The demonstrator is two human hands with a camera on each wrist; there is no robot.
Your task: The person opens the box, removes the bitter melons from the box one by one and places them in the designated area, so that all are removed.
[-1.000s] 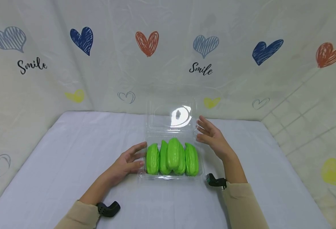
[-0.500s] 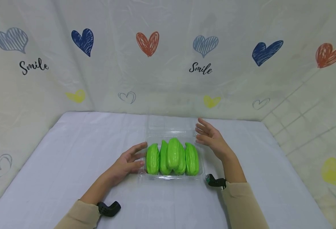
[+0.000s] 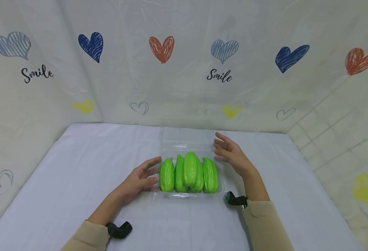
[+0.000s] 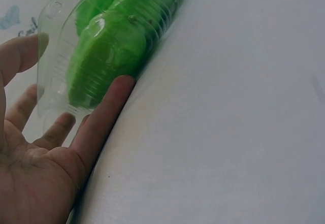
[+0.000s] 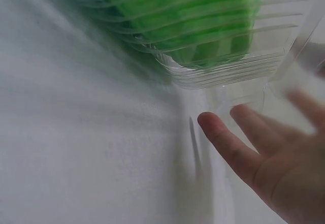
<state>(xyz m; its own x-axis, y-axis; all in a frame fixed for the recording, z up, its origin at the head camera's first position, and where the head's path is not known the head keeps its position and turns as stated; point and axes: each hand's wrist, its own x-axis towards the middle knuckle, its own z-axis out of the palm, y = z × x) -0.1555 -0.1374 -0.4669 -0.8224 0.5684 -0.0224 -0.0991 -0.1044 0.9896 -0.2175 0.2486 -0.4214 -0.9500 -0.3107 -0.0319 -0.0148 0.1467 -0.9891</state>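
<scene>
A clear plastic clamshell box [image 3: 187, 195] sits mid-table in the head view, its see-through lid [image 3: 187, 136] folded back toward the wall. Inside lie several bright green, ribbed, elongated vegetables [image 3: 190, 169], one resting on top of the others. My left hand [image 3: 140, 177] is at the box's left side, fingers spread; in the left wrist view its thumb [image 4: 109, 107] lies along the lower wall. My right hand [image 3: 232, 155] hovers by the back right corner near the hinge, fingers loosely extended. In the right wrist view its fingertips [image 5: 210, 122] are just off the box's ribbed wall.
White cloth [image 3: 171, 226] covers the table. Behind it hangs a pale curtain [image 3: 184, 87] printed with hearts and "Smile". Black wrist devices sit at the left cuff [image 3: 119, 230] and the right cuff [image 3: 235, 199].
The lid has sunk back toward the table, and the bright glare on it is gone. My right hand has lowered slightly; the left hand and the vegetables stay put.
</scene>
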